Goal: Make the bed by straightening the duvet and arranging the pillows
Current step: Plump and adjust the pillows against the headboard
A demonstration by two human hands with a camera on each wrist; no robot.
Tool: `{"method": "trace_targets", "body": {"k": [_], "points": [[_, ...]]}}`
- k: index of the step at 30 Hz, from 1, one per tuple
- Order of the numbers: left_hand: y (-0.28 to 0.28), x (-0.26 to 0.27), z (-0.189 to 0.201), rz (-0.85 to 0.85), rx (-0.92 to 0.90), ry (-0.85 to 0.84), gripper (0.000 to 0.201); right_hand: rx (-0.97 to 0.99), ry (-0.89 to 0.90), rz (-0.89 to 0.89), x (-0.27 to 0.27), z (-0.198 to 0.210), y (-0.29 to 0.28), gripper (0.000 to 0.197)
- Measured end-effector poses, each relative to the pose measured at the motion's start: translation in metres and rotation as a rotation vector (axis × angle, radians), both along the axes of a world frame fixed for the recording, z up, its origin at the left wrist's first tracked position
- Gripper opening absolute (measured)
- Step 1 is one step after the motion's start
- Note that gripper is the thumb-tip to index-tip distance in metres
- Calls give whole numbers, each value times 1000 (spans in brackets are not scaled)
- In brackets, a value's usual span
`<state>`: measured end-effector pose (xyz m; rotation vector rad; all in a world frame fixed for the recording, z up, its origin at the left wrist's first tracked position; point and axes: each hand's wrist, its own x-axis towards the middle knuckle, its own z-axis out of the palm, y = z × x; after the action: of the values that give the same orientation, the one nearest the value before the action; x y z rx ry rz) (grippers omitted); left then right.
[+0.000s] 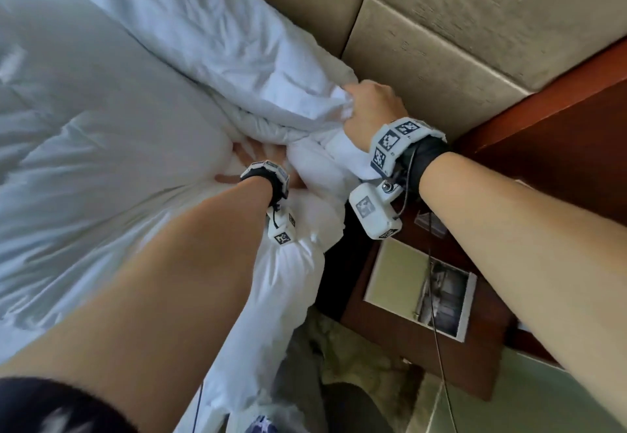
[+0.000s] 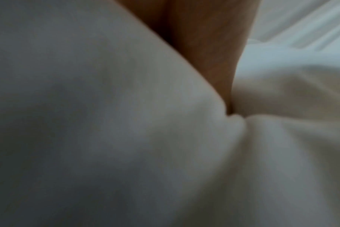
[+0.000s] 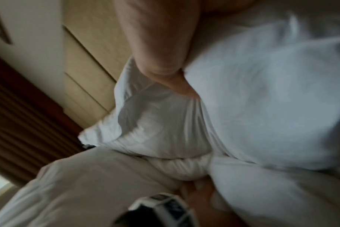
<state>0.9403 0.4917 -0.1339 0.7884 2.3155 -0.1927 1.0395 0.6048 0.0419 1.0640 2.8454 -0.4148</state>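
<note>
A white pillow point(image 1: 217, 42) lies slanted along the head of the bed, against the headboard. My right hand point(image 1: 359, 103) grips its near corner in a fist, and in the right wrist view my thumb point(image 3: 165, 61) digs into the pillow point(image 3: 262, 99). A rumpled white duvet point(image 1: 84, 161) covers the bed and bunches up below that corner. My left hand point(image 1: 247, 162) presses palm-down into the duvet just under the pillow's edge, fingers straight and partly buried. The left wrist view shows only a strip of my left hand point(image 2: 204, 46) between the duvet's point(image 2: 87, 122) folds.
A padded beige headboard point(image 1: 458, 25) runs behind the pillow. A brown wooden nightstand point(image 1: 390, 341) stands close on the right of the bed with a printed card point(image 1: 400, 280) on it. Patterned carpet point(image 1: 356, 364) shows below. Brown curtains point(image 3: 19, 122) hang at the far side.
</note>
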Motion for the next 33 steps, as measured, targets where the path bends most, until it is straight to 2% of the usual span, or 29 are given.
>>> {"method": "trace_targets", "body": {"k": [3, 5, 8, 11, 13, 17, 19, 21, 24, 27, 28, 31, 33], "points": [[3, 8, 16, -117, -43, 33, 99, 34, 51, 51, -1, 26, -14, 12], [-5, 0, 16, -148, 3, -59, 96, 27, -40, 82, 0, 32, -21, 31], [-27, -10, 27, -59, 69, -62, 121, -14, -211, 50, 5, 32, -31, 41], [-56, -15, 75, -9, 189, -133, 94, 12, -291, 5, 8, 26, -49, 41], [-67, -24, 92, -3, 232, -95, 90, 85, -301, -19, 4, 17, -58, 47], [-88, -51, 98, -1, 238, 14, 82, 152, -253, -11, -20, 1, -67, 84], [-100, -66, 107, -1, 199, 129, 86, 124, -200, 33, -38, -1, -69, 105], [-116, -79, 111, 51, 145, 174, 97, 74, -125, 40, -61, -1, -72, 111], [-147, -96, 96, 190, 125, 69, 110, -23, -118, 29, -101, 4, -76, 114], [-166, -94, 70, 233, 149, 13, 118, -10, -129, -5, -140, 2, -84, 124], [-167, -92, 60, 249, 165, 4, 123, 1, -116, -26, -150, -3, -86, 120], [-159, -101, 29, 246, 192, -10, 132, 0, -74, -41, -172, -32, -93, 77], [-147, -112, 11, 248, 215, -28, 134, -14, -21, -1, -174, -45, -98, 63]]}}
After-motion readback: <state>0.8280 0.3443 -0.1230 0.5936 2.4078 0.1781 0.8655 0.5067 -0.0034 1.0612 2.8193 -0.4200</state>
